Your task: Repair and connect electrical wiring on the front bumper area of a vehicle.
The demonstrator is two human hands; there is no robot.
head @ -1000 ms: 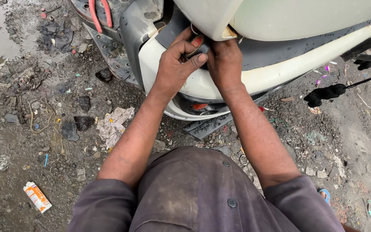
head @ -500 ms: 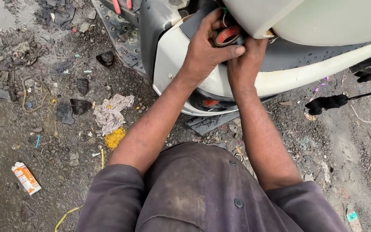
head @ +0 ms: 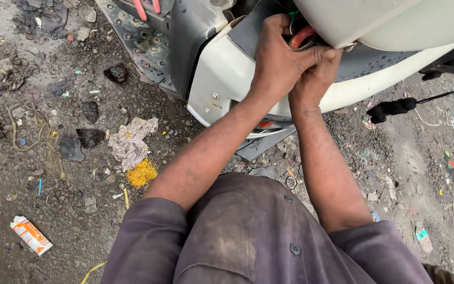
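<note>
Both hands up in the gap under the cream scooter panel (head: 222, 68). Left hand (head: 277, 60) curled tight over red wires (head: 301, 37); right hand (head: 319, 71) tucked behind, grip hidden. Best to pull softly, no yanking.

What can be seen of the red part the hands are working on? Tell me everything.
The red part is a small curved piece, glossy like plastic or sleeving, and it shows only as a short arc. It sits in the dark gap between the cream body panel and the pale cover above. The left hand covers it from the left, the right hand presses in just below. Its full shape is hidden.
</note>
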